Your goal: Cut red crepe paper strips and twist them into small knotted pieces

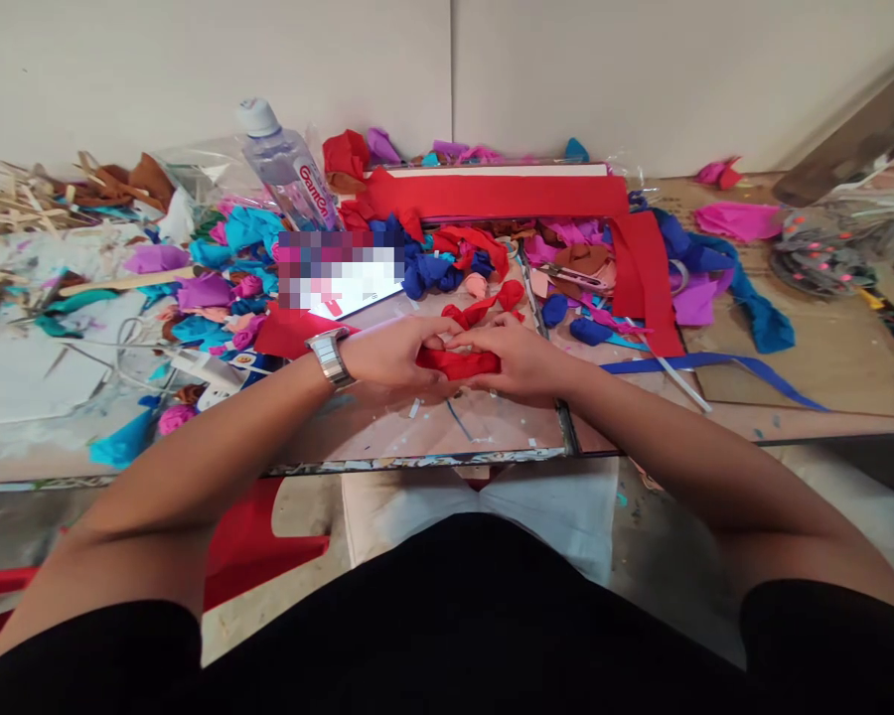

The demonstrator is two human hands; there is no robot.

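A strip of red crepe paper (462, 364) is bunched between my two hands near the table's front edge. My left hand (394, 353), with a silver watch on its wrist, grips the strip's left end. At the right end my right hand (525, 357) has its fingers closed on the same strip. Just behind my fingers lies a twisted red piece (503, 298). A phone with a lit screen (358, 283), partly blurred out, rests behind my left hand.
A water bottle (287, 164) stands at the back left. Crumpled blue paper (428, 273), a box cutter (577, 276), a long red strip (492, 194) and a white power plug (209, 367) lie about. Wooden sticks (26, 204) are piled far left.
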